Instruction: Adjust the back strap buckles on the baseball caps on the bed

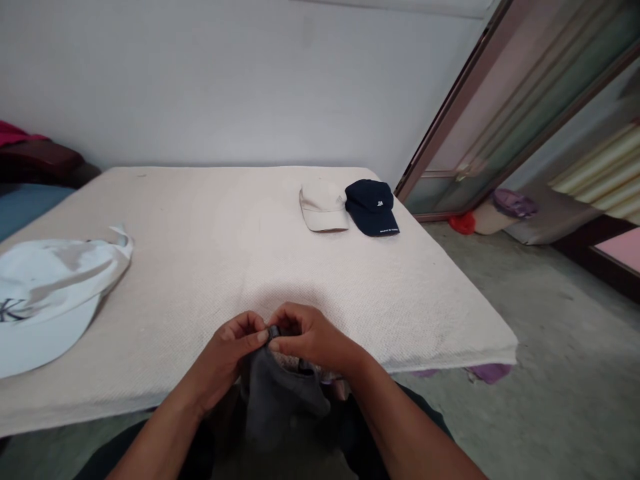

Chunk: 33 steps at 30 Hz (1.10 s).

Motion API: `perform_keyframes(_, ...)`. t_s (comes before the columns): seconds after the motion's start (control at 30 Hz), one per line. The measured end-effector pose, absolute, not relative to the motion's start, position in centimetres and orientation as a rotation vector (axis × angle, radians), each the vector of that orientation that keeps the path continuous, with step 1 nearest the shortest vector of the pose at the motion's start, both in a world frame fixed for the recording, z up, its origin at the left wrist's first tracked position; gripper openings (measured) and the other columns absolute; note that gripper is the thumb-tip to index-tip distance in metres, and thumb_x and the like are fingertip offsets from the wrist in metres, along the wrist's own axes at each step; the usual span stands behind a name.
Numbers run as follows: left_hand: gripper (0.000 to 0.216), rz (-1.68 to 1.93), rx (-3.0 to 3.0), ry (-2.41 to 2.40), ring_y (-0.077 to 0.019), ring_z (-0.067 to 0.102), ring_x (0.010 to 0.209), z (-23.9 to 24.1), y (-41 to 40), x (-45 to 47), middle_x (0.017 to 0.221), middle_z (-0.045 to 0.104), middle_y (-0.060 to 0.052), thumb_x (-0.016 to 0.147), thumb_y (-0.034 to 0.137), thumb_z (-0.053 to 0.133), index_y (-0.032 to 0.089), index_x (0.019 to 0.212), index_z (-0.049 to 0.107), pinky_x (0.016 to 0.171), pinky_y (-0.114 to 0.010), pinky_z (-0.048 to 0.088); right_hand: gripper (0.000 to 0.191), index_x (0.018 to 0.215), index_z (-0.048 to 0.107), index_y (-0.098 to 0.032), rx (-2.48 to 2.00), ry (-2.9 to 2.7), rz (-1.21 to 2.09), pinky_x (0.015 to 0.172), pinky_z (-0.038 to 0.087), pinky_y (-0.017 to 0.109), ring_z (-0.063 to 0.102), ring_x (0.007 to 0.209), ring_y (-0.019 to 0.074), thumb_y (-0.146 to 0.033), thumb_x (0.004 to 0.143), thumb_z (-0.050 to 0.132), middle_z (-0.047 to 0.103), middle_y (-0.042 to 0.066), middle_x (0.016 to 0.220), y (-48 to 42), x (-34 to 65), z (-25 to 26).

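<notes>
A dark grey cap [285, 397] hangs over my lap at the front edge of the bed-like surface. My left hand [227, 357] pinches one end of its back strap between thumb and fingers. Close against it, my right hand [310, 339] grips the same strap by a small dark buckle [273, 331]. Much of the cap's crown lies in shadow, and the fingers partly hide the strap. Farther back rest a beige cap [324, 205] and a navy cap [371, 207], side by side. A white cap [55, 287] with dark lettering lies to the left.
The caps lie on a wide surface with a cream textured cover [210, 267], backed by a pale wall [200, 80]. Its right edge drops to a grey floor [560, 347]. Sliding door panels [460, 120] stand at the right. Blue fabric [30, 205] lies at far left.
</notes>
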<state>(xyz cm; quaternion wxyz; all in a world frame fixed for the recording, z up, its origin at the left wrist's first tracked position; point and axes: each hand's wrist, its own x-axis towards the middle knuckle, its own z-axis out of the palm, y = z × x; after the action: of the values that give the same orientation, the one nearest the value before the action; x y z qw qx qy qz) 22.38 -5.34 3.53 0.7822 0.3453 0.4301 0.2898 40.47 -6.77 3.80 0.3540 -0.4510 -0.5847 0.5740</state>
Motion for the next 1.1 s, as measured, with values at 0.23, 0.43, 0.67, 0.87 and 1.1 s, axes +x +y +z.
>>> perform_keyframes(0.23,0.016,0.575,0.778,0.911,-0.0080,0.044,0.051,3.39,-5.38,22.25,0.060,0.052,0.003,0.074,0.026,0.068,0.017,0.073,0.055,0.047,-0.019,0.031,0.018,0.088,0.060,-0.018,-1.141,-1.558,1.466,0.058,0.038,0.021,0.049,0.067,0.0097,-0.017,0.070,0.063,0.055,-0.002,0.074,-6.87,40.45,3.83)
perform_keyframes(0.43,0.013,0.568,0.739,0.863,-0.0088,0.046,0.052,3.62,-5.54,22.11,0.062,0.053,0.003,0.075,0.024,0.065,0.017,0.074,0.055,0.048,-0.020,0.033,0.016,0.084,0.059,-0.018,-1.146,-1.576,1.461,0.056,0.037,0.021,0.047,0.065,0.0091,-0.016,0.069,0.063,0.053,-0.003,0.071,-6.83,40.58,3.79)
perform_keyframes(0.67,0.010,0.588,0.697,0.801,-0.0099,0.046,0.055,3.05,-5.40,22.00,0.063,0.052,0.002,0.075,0.021,0.063,0.017,0.073,0.055,0.050,-0.021,0.034,0.016,0.083,0.059,-0.018,-1.145,-1.568,1.442,0.056,0.037,0.020,0.046,0.064,0.0086,-0.017,0.068,0.065,0.053,-0.004,0.070,-6.79,40.64,3.83)
perform_keyframes(0.87,0.007,0.596,0.744,0.908,-0.0099,0.045,0.052,2.84,-5.28,22.35,0.060,0.053,0.003,0.078,0.022,0.059,0.018,0.074,0.056,0.047,-0.021,0.031,0.014,0.084,0.060,-0.018,-1.209,-1.622,1.353,0.059,0.039,0.022,0.052,0.069,0.0114,-0.018,0.070,0.064,0.058,-0.002,0.075,-6.90,40.63,4.17)
perform_keyframes(1.1,0.016,0.506,0.766,0.941,-0.0111,0.052,0.054,2.99,-5.19,22.59,0.062,0.062,-0.002,0.076,0.030,0.066,0.014,0.074,0.064,0.053,-0.022,0.037,0.018,0.088,0.061,-0.019,-1.227,-1.691,1.291,0.062,0.039,0.024,0.055,0.074,0.0134,-0.016,0.071,0.062,0.060,0.000,0.079,-6.97,40.55,4.03)
